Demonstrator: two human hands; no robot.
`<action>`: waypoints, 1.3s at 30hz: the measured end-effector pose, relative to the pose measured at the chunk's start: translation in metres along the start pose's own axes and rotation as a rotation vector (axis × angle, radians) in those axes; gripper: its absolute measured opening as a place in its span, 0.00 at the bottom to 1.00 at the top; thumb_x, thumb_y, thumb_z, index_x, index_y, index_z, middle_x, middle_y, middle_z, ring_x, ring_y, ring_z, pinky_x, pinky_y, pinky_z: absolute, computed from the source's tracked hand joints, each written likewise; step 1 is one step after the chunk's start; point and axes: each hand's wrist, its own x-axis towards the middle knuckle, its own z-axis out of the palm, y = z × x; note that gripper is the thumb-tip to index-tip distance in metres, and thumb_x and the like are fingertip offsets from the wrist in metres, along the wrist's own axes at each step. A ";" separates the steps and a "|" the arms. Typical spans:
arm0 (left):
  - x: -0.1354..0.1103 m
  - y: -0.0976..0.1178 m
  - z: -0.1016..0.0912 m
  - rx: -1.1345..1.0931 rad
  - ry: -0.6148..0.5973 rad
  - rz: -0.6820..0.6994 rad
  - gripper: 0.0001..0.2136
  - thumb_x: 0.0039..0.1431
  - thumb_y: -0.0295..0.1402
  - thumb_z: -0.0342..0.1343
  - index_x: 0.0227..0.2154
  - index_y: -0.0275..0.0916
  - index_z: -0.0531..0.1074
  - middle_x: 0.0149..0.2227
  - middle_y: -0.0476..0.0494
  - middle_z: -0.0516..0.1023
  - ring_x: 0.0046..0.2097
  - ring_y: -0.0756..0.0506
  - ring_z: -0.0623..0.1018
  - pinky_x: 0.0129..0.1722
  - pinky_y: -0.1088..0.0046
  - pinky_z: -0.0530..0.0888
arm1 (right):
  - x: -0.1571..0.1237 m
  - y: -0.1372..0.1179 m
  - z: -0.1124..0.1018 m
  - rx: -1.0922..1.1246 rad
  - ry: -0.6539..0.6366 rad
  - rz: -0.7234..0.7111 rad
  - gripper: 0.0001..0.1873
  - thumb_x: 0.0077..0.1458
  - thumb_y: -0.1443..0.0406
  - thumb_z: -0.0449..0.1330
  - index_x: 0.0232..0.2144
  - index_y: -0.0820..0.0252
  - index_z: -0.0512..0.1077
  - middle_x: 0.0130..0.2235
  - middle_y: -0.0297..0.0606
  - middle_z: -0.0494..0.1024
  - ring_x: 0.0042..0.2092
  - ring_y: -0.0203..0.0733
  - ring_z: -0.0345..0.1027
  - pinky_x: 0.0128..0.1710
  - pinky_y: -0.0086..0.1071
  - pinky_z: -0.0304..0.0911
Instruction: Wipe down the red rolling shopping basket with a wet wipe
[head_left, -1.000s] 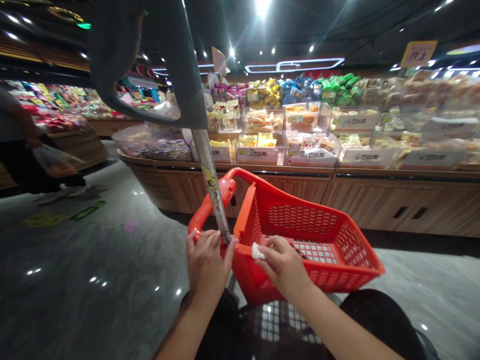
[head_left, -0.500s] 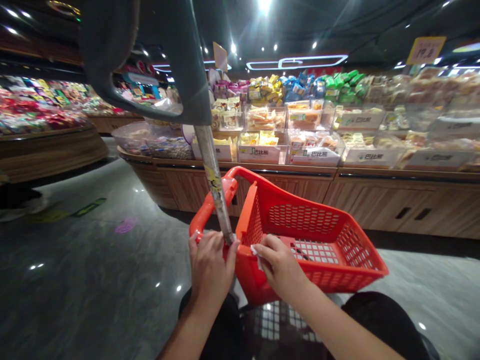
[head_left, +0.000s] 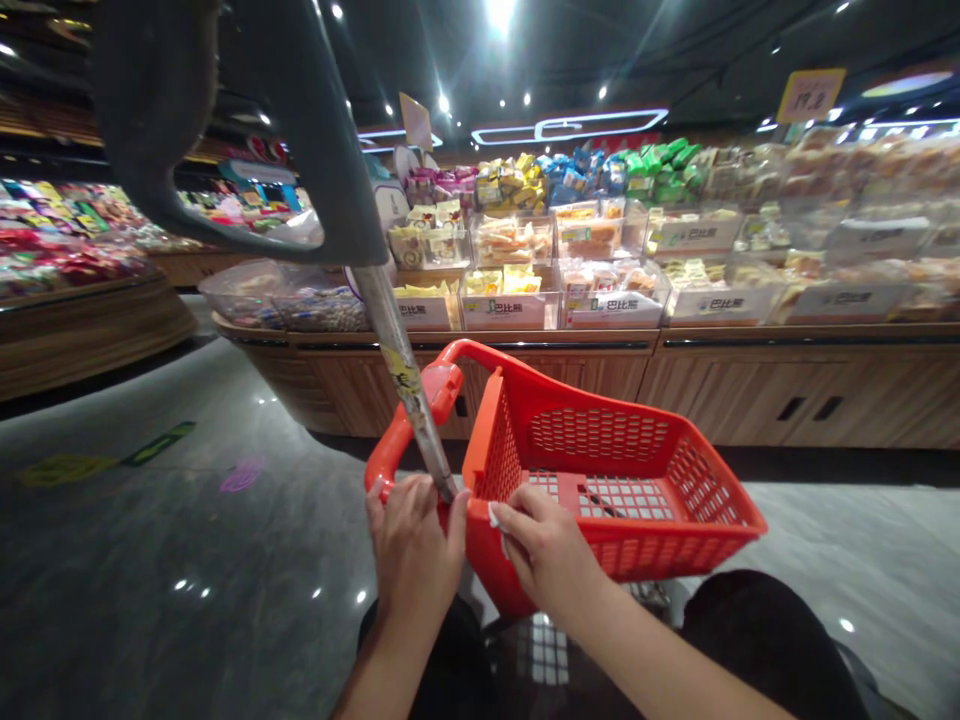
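1. The red shopping cart [head_left: 592, 405] stands in front of the person, between the dark-clad knee [head_left: 765, 640] at the right and the wooden display counter [head_left: 585, 365] behind. If its wheels, which are hidden, are free, uneven pressure from the hands could roll or turn it on the smooth tiled floor [head_left: 262, 580].

2. The right hand [head_left: 551, 545] has its fingertips closed on a small white tissue [head_left: 494, 516] at the cart's near top rim. Only a scrap shows; so small a wad could tear, bunch up or slip out of the pinch if dragged hard along the edge.

3. The left hand [head_left: 416, 545] lies over the corner by the red push handle [head_left: 386, 455], fingers bent downward, thumb set slightly apart beside the foot of the metal pole [head_left: 409, 385]. Whether the fingers grip underneath cannot be told. A loose hold would let the cart shift.

4. The pole leans up to a grey plastic handle [head_left: 356, 190], and its joint is partly covered. Should it swing, the left thumb could be pinched, or the handle could block the view.
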 end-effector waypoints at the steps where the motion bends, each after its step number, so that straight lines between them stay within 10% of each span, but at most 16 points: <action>1: 0.000 0.000 0.001 0.016 0.001 0.004 0.10 0.60 0.39 0.47 0.32 0.38 0.67 0.32 0.43 0.74 0.42 0.40 0.73 0.56 0.53 0.56 | 0.004 -0.004 0.002 0.004 -0.002 -0.002 0.11 0.58 0.72 0.51 0.40 0.59 0.71 0.34 0.39 0.67 0.35 0.41 0.61 0.35 0.33 0.62; 39: 0.009 -0.010 0.018 0.185 -0.035 0.049 0.14 0.60 0.44 0.44 0.32 0.38 0.66 0.35 0.38 0.73 0.45 0.38 0.71 0.58 0.52 0.55 | -0.040 0.043 -0.017 -0.098 0.099 0.247 0.11 0.56 0.75 0.53 0.36 0.59 0.73 0.33 0.37 0.68 0.37 0.40 0.63 0.38 0.31 0.62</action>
